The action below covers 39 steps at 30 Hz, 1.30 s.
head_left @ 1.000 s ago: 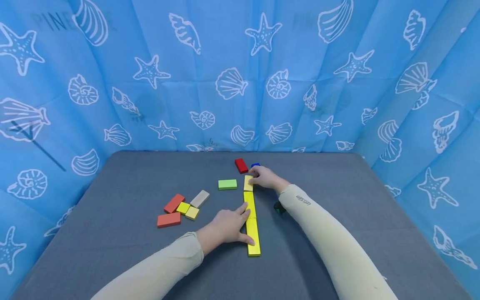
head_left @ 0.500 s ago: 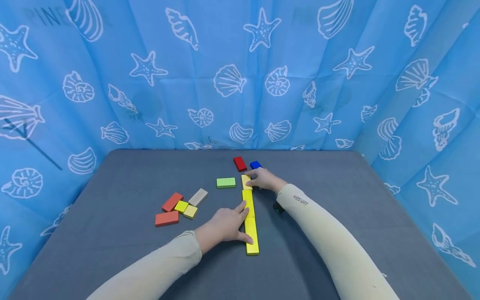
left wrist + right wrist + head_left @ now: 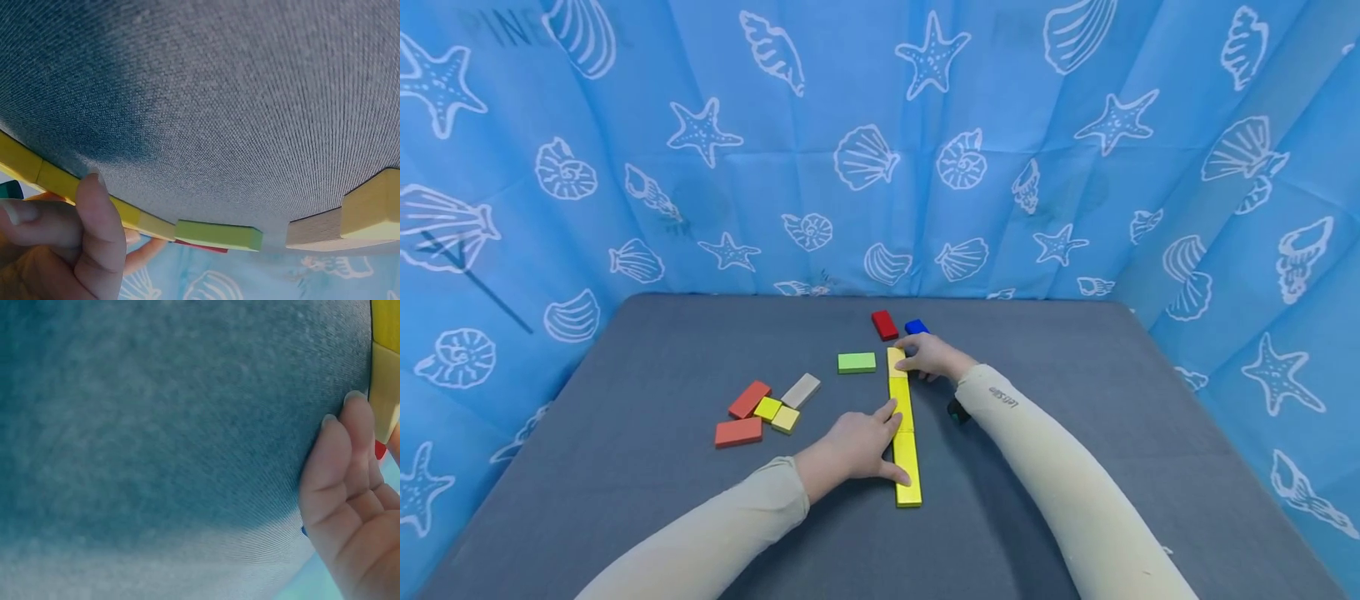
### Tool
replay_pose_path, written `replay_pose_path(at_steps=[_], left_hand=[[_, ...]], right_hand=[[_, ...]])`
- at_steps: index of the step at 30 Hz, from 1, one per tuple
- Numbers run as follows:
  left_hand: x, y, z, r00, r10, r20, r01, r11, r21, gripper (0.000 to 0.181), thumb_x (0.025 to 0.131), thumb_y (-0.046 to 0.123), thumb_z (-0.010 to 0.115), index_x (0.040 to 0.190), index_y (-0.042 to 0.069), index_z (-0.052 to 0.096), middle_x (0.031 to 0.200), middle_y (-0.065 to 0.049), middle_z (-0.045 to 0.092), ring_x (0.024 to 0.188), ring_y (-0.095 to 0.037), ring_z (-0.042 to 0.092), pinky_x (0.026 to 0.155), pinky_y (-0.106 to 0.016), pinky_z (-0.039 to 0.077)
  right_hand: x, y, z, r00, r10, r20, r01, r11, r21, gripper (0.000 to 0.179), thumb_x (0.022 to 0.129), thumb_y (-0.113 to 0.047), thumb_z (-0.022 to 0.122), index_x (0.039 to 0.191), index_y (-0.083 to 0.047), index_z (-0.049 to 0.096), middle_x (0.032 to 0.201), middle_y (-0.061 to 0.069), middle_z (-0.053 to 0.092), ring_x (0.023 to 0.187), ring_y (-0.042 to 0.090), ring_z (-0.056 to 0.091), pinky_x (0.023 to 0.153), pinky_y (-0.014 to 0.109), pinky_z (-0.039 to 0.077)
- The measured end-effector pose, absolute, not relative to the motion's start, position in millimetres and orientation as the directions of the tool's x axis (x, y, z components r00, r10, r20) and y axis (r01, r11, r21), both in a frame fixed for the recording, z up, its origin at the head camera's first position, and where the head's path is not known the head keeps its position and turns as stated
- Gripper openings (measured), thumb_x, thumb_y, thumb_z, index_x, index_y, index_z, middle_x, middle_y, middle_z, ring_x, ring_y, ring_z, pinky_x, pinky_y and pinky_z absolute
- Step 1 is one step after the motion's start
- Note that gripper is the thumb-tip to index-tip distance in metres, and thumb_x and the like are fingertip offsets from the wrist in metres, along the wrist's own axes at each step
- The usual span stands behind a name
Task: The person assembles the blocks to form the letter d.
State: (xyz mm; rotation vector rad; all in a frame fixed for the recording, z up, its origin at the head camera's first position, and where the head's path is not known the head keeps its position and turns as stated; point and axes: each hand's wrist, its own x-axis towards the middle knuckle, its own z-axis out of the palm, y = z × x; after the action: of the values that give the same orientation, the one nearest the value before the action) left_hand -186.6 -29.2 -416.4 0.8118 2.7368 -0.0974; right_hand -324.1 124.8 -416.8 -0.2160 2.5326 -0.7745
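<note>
Two long yellow blocks lie end to end in a line, a near yellow block (image 3: 907, 497) and a far yellow block (image 3: 899, 388). A shorter pale yellow block (image 3: 892, 357) continues the line at its far end. My left hand (image 3: 856, 446) lies from the left across the yellow blocks, thumb on the near one and fingertips on the far one. My right hand (image 3: 938, 357) reaches in from the right and pinches the pale yellow block. In the right wrist view, its fingers (image 3: 328, 453) stand beside that pale block (image 3: 384, 387).
A red block (image 3: 884, 325) and a blue block (image 3: 917, 327) lie beyond the line. Left of it lies a green block (image 3: 856, 363). Farther left are orange-red blocks (image 3: 738, 432), a greyish wooden block (image 3: 801, 390) and two small yellow blocks (image 3: 786, 419). A blue curtain (image 3: 805, 150) hangs behind the table.
The right fingers have shifted slightly at the pale yellow block, and more of the blue block shows. The left hand keeps its place on the yellow blocks; the head view sways a little.
</note>
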Motion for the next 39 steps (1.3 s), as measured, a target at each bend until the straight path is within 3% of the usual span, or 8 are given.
replay_pose_path(at_steps=[10, 14, 18, 21, 23, 32, 36, 39], left_hand=[[-189, -36, -417, -0.805, 0.517, -0.290, 0.537, 0.843, 0.012, 0.095, 0.076, 0.075, 0.060, 0.148, 0.015, 0.042, 0.155, -0.005, 0.033, 0.105, -0.018, 0.063, 0.081, -0.030, 0.051], [-190, -34, -418, -0.804, 0.521, -0.285, 0.543, 0.840, 0.004, 0.096, 0.076, 0.075, 0.060, 0.148, 0.015, 0.043, 0.155, -0.005, 0.033, 0.105, -0.018, 0.063, 0.081, -0.029, 0.051], [-191, -32, -420, -0.804, 0.520, -0.288, 0.546, 0.838, -0.010, 0.096, 0.076, 0.076, 0.059, 0.148, 0.014, 0.042, 0.156, -0.005, 0.033, 0.106, -0.016, 0.062, 0.082, -0.029, 0.050], [-190, -30, -419, -0.801, 0.520, -0.297, 0.550, 0.835, -0.021, 0.097, 0.076, 0.076, 0.058, 0.149, 0.015, 0.041, 0.156, -0.005, 0.032, 0.107, -0.016, 0.062, 0.083, -0.029, 0.049], [-189, -29, -418, -0.799, 0.519, -0.303, 0.552, 0.833, -0.028, 0.097, 0.076, 0.076, 0.058, 0.149, 0.015, 0.041, 0.156, -0.005, 0.032, 0.105, -0.016, 0.062, 0.083, -0.029, 0.049], [-186, -27, -415, -0.804, 0.510, -0.306, 0.544, 0.839, -0.033, 0.096, 0.076, 0.076, 0.058, 0.149, 0.016, 0.041, 0.156, -0.003, 0.032, 0.103, -0.017, 0.063, 0.084, -0.028, 0.049], [-186, -26, -415, -0.803, 0.514, -0.300, 0.547, 0.837, -0.029, 0.095, 0.076, 0.075, 0.059, 0.149, 0.016, 0.042, 0.156, -0.003, 0.032, 0.093, -0.016, 0.063, 0.080, -0.026, 0.049], [-186, -26, -415, -0.803, 0.518, -0.294, 0.548, 0.836, -0.025, 0.095, 0.076, 0.075, 0.059, 0.148, 0.016, 0.042, 0.156, -0.002, 0.032, 0.085, -0.015, 0.063, 0.077, -0.025, 0.049]], right_hand=[[-326, 115, -418, -0.871, -0.283, -0.401, -0.019, 0.835, -0.549, 0.053, 0.093, -0.030, 0.066, 0.142, -0.015, 0.051, 0.131, 0.015, 0.051, 0.073, 0.021, 0.057, 0.066, 0.030, 0.051], [-330, 123, -416, -0.887, -0.308, -0.344, -0.057, 0.812, -0.581, 0.054, 0.095, -0.028, 0.065, 0.144, -0.015, 0.049, 0.130, 0.018, 0.052, 0.070, 0.024, 0.057, 0.064, 0.032, 0.052], [-336, 136, -418, -0.945, -0.244, -0.218, -0.069, 0.800, -0.596, 0.055, 0.096, -0.026, 0.063, 0.144, -0.006, 0.047, 0.136, 0.022, 0.051, 0.096, 0.033, 0.060, 0.085, 0.041, 0.051], [-341, 144, -422, -0.969, -0.167, -0.182, -0.038, 0.829, -0.559, 0.059, 0.096, -0.027, 0.063, 0.144, 0.001, 0.042, 0.145, 0.024, 0.043, 0.124, 0.037, 0.048, 0.103, 0.047, 0.039], [-344, 147, -425, -0.972, -0.134, -0.192, -0.013, 0.850, -0.527, 0.063, 0.096, -0.029, 0.063, 0.145, 0.004, 0.040, 0.146, 0.025, 0.041, 0.131, 0.037, 0.042, 0.107, 0.048, 0.034], [-353, 127, -428, -0.965, -0.164, -0.203, -0.038, 0.858, -0.512, 0.058, 0.096, -0.029, 0.064, 0.143, -0.001, 0.046, 0.143, 0.022, 0.046, 0.126, 0.035, 0.046, 0.107, 0.046, 0.035], [-357, 117, -429, -0.949, -0.225, -0.220, -0.085, 0.857, -0.508, 0.052, 0.098, -0.027, 0.060, 0.145, -0.009, 0.047, 0.145, 0.021, 0.044, 0.124, 0.034, 0.047, 0.105, 0.046, 0.036], [-360, 111, -428, -0.938, -0.266, -0.223, -0.121, 0.853, -0.507, 0.049, 0.099, -0.024, 0.058, 0.144, -0.008, 0.047, 0.144, 0.021, 0.045, 0.122, 0.034, 0.048, 0.104, 0.046, 0.037]])
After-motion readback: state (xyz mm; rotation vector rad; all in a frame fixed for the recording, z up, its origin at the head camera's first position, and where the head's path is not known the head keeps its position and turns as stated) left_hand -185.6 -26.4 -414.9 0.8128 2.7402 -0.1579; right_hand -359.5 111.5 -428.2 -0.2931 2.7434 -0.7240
